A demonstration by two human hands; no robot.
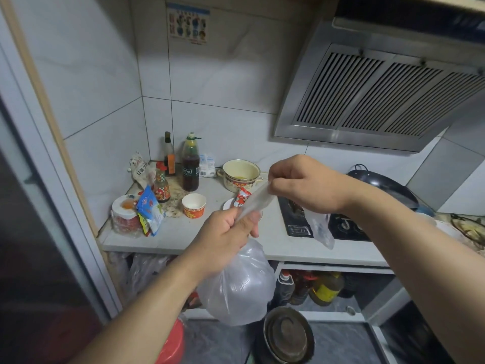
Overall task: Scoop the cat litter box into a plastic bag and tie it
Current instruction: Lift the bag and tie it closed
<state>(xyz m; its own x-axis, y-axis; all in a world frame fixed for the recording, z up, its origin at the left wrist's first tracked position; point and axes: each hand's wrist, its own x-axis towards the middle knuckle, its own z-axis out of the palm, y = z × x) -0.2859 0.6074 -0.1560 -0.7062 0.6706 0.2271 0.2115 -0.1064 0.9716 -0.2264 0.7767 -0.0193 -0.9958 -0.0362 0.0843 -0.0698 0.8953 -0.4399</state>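
A translucent white plastic bag [240, 287] hangs in front of the kitchen counter, its body bulging below my left hand [225, 233]. That hand grips the bag's neck. From there a twisted strip of the bag runs up and to the right into my right hand [301, 183], which pinches it. A loose end of plastic [320, 227] dangles under my right wrist. No litter box or scoop is in view.
The white counter [178, 237] carries sauce bottles [190, 164], an enamel pot [241, 173], a paper cup [194, 204] and snack packets. An induction hob [338, 224] and black wok [385, 186] sit right, under a range hood [372, 95]. Below: oil bottles, a pan [288, 334], a red bucket [170, 345].
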